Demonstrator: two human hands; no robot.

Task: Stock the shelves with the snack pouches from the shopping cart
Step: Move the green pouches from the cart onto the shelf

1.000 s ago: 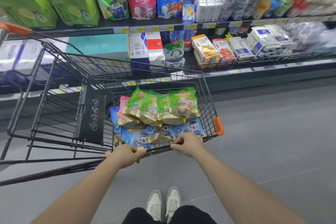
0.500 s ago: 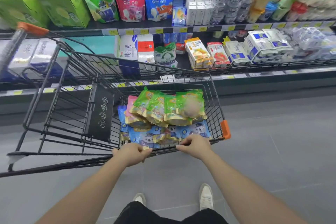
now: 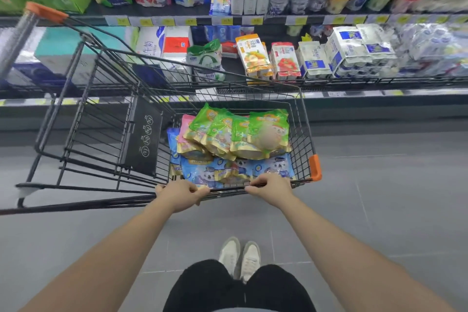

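Grey floor tiles (image 3: 379, 210) lie underfoot, with white shoes (image 3: 239, 258) at 6 o'clock. Just ahead, the left hand (image 3: 181, 195) and right hand (image 3: 271, 187) each curl around the near top wire of the shopping cart (image 3: 304, 134), gripping it. Inside the cart at 12 o'clock the snack pouches (image 3: 238, 144) lie heaped. Glossy green pouches (image 3: 266, 129) with gold bottoms overlap on top, a pink pouch (image 3: 184, 129) sits at their 9 o'clock, and blue pouches (image 3: 202, 172) lie beneath. Farther off at 12 o'clock, shelves (image 3: 253, 20) hold boxes, cartons and bags.

Left hand (image 3: 181, 195) and right hand (image 3: 271, 189) bare; forearms (image 3: 114, 248) bare to frame edge. Black legwear (image 3: 238, 286), fuzzy texture. Off-white sneakers (image 3: 240, 258), rounded toes, greyish trim.
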